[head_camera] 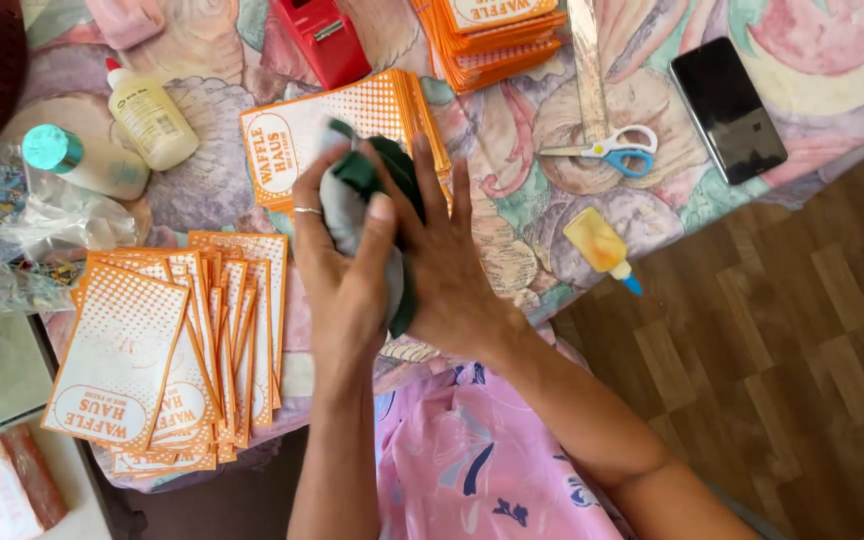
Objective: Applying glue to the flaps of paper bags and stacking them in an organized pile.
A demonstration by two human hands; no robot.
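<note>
Left hand: the left hand (344,262) is curled shut around a crumpled grey and dark green cloth (364,195), thumb pressed across its front.
Right hand: the right hand (449,262) lies flat against the cloth's far side, fingers spread and extended, sandwiching it.
Cloth position: bunched between both palms, held above the table edge, over a stack of orange and white printed paper sleeves (297,135).
Handling: looks soft, light and limp; it should squash freely, so gathering a fistful anywhere would likely hold it.
Nearby: fanned orange sleeves (167,350) at left; small yellow glue bottle with blue tip (600,245) at right.
</note>
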